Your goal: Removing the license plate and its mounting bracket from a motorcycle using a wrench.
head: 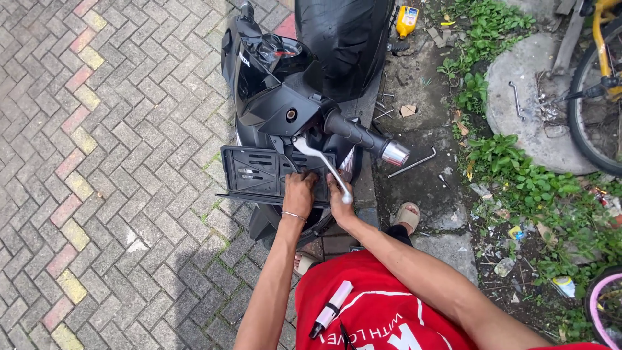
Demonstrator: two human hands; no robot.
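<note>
Yellow bottle (407,19) with a blue cap lies on the dirt at top, right of the scooter's black seat (343,39). Small scraps of coloured wrapper litter (516,232) sit among the weeds at right. A white marker pen (331,309) with a black tip is clipped on the red shirt (376,304).

Black scooter (285,97) stands on patterned brick paving (97,162). Black plastic plate holder (259,174), rectangular and slotted, is mounted at its front, below the handlebar grip (363,137) and silver brake lever (324,163).

Left hand (299,192): fingers curled, pressed on the holder's right part; a thin bracelet sits at the wrist. Right hand (338,199): just beside the left, fingers tucked behind the holder's right edge under the lever; cannot tell whether it grips anything. A bent metal rod (412,163) lies on the ground to the right.
</note>
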